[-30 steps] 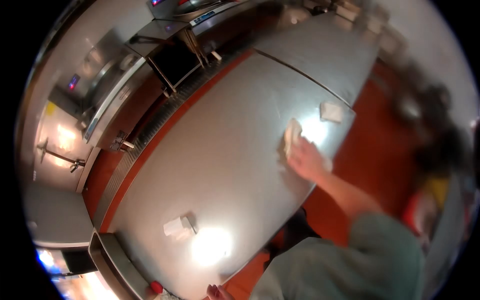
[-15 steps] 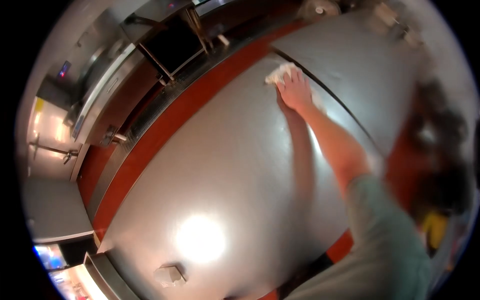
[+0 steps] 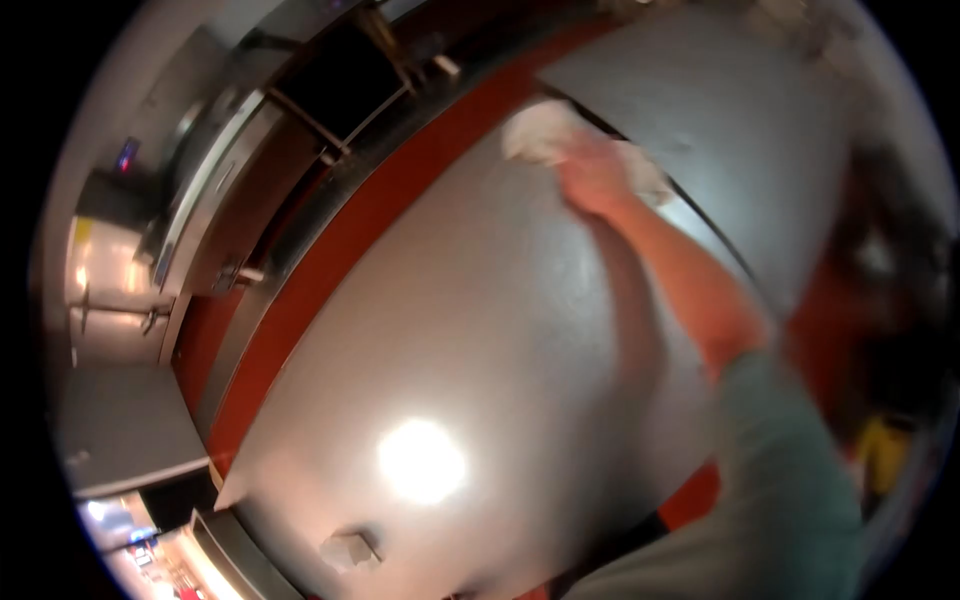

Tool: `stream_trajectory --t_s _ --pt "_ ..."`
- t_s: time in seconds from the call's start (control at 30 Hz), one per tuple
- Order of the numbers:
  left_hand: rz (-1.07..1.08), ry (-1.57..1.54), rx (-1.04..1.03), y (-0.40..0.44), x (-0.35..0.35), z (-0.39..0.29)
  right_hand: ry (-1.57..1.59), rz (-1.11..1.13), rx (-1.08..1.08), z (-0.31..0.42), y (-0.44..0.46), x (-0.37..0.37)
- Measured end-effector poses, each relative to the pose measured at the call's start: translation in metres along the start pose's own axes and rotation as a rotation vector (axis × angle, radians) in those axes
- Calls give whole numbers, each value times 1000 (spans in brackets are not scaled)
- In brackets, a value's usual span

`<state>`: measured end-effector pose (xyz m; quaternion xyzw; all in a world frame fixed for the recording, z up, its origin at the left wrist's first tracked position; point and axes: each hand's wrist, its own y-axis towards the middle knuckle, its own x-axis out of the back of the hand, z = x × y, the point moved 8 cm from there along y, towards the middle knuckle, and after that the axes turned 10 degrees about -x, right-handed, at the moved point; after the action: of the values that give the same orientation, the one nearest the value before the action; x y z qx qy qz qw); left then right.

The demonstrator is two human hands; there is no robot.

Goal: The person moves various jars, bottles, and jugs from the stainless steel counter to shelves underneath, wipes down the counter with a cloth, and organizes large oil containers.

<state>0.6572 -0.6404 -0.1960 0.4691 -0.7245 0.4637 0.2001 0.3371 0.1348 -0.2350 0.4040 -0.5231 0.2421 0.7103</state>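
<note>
My right hand (image 3: 597,177) reaches out, palm down, over the far part of a steel worktop (image 3: 480,290). It grips a whitish cloth (image 3: 540,132) against the metal, and cloth sticks out on both sides of the hand. Motion smears the fingers. The cloth lies beside the dark seam (image 3: 715,220) between this worktop and another steel surface (image 3: 740,120). My left hand is out of view.
A small pale blocky object (image 3: 348,551) sits near the worktop's lower left end. Red floor (image 3: 350,230) runs along the far side, with steel kitchen equipment (image 3: 230,180) beyond. Something yellow (image 3: 884,455) is at the right edge.
The cloth has spread out more, showing further left of my right hand and along the seam. The hand has shifted slightly down in view, and the whole view has moved a little.
</note>
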Motion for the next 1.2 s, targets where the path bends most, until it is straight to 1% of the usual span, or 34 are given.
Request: stream_trajectory --t_s 0.03,0.07,0.1,0.13,0.17,0.2,0.23,0.27,0.3,0.33,0.37,0.43,0.47,0.5,0.53,0.6,0.63,0.67,0.7,0.73,0.77,0.83,0.87,0.93,0.97,1.0,1.03,1.1,1.13,1.17,1.2 --pt "-12 -10 10 -2 -2 -8 -15 15 -120 -31 -13 16" --pt "-12 -85 97 -5 -6 0 -10 -139 -108 -46 -28 24" --pt "-93 -10 35 -5 0 -8 -55 -289 -123 -46 -48 29" --pt "-108 -80 36 -2 -2 -13 -92 -441 -133 -33 -65 35" --pt "-177 -97 43 -4 1 -21 -56 -362 -121 -6 -76 35" --pt "-251 4 -33 -13 -4 25 -27 -279 -114 30 -94 46" --pt "-273 39 -38 -25 -7 35 -4 -199 -115 62 -117 54" --pt "-292 74 -65 -25 -6 39 140 176 -226 97 -137 33" --pt "-306 107 -103 -18 -9 41 278 78 -211 140 -171 24" --pt "-333 125 -162 -19 -14 48 340 -1 -21 196 -211 35" --pt "-345 123 -178 -23 -17 57 387 -72 174 252 -253 46" --pt "-350 109 -238 -25 -19 68 731 352 373 326 -322 64" --pt "-328 96 -231 -21 -10 73 763 366 532 339 -334 96" --pt "-304 82 -232 -17 -10 73 782 377 690 336 -340 117" --pt "-284 74 -230 -15 -8 71 741 336 628 312 -330 105" --pt "-367 186 -288 -15 5 29 679 254 531 245 -273 78" --pt "-420 235 -304 -17 5 21 581 12 551 192 -246 108" --pt "-435 266 -331 -15 1 24 169 179 269 137 -220 42" --pt "-454 297 -353 -16 -1 28 -36 458 -23 84 -187 67" --pt "-473 328 -374 -17 1 28 -69 0 -142 37 -176 88" --pt "-477 323 -376 -18 -3 26 -98 -460 -256 2 -187 119" --pt "-494 305 -379 -19 -4 36 -41 -37 -337 -6 -202 86" --pt "-415 294 -323 -13 -9 36 -4 177 -370 -1 -216 74" --pt "-261 279 -201 -6 -8 38 68 172 -67 67 -280 77" --pt "-247 361 -230 0 -11 57 211 169 67 104 -318 105" --pt "-122 519 -272 23 -35 133 185 211 155 146 -372 137" --pt "-4 669 -332 44 -58 203 269 231 233 167 -408 156" --pt "-197 -45 -129 -15 20 42 393 318 355 205 -486 182" --pt "-212 110 -174 -21 28 28 431 381 404 212 -518 194" --pt "-364 239 -300 -27 28 37 463 445 459 210 -542 203" --pt "-413 217 -329 -33 25 45 459 491 464 198 -559 207"
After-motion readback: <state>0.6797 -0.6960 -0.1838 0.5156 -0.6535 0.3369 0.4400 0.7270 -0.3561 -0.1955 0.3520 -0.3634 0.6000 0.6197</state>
